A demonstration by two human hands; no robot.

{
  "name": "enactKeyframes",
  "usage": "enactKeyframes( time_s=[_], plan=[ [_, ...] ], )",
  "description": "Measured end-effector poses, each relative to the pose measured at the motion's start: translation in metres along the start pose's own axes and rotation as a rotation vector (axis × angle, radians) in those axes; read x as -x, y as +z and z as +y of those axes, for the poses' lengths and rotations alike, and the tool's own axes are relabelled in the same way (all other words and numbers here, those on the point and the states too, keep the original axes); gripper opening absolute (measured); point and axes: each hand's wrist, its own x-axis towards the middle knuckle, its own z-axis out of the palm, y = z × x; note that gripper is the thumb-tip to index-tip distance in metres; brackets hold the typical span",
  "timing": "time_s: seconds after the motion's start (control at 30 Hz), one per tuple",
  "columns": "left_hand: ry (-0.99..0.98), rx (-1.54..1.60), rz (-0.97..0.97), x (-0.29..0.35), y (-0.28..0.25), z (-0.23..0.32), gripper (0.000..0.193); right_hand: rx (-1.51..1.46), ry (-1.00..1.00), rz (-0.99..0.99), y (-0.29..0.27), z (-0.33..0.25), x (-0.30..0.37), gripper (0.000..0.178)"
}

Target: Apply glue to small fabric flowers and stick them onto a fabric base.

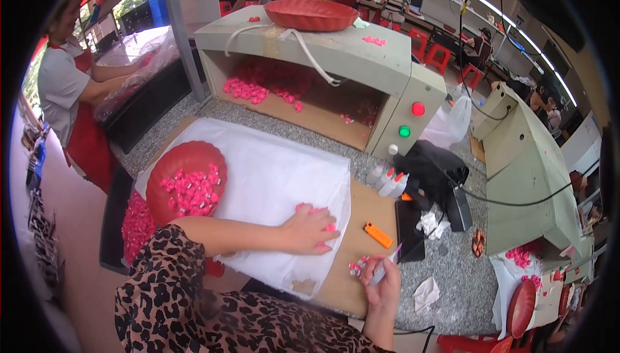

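My left hand (310,229) lies on a white sheet (278,159), fingers spread over a few small pink pieces (330,228) that show at its edges. In my right hand (383,288), near the front of a brown board (363,204), is a small translucent squeeze bottle (377,277) with a thin purple tip pointing up and away. Beside that hand sits a little cluster of pink and silvery bits (357,266). A red round tray (155,188) heaped with pink pieces (190,188) rests on the sheet's left side, left of my left forearm.
Ahead stands a grey metal box (303,46) with pink pieces inside and a red tray (311,15) on top. To the right are an orange lighter (378,235), white bottles (391,184) and a black bag (429,169). A co-worker (71,95) stands at left.
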Motion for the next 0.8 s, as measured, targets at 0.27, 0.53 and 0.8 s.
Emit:
enactKeyframes(
  time_s=[0.27,0.53,0.8],
  plan=[
    [-0.105,0.049,0.107,0.006,-0.042,0.009,0.047,-0.109,0.012,0.003,0.030,-0.010,0.011,0.028],
    [-0.924,0.678,0.548,0.055,-0.029,0.037,0.019,0.177,-0.125,0.081,0.028,-0.002,0.058,0.023],
    [-0.586,0.090,0.411,0.032,-0.017,0.039,0.027,0.135,-0.063,0.026,0.022,0.002,0.062,0.024]
  ],
)
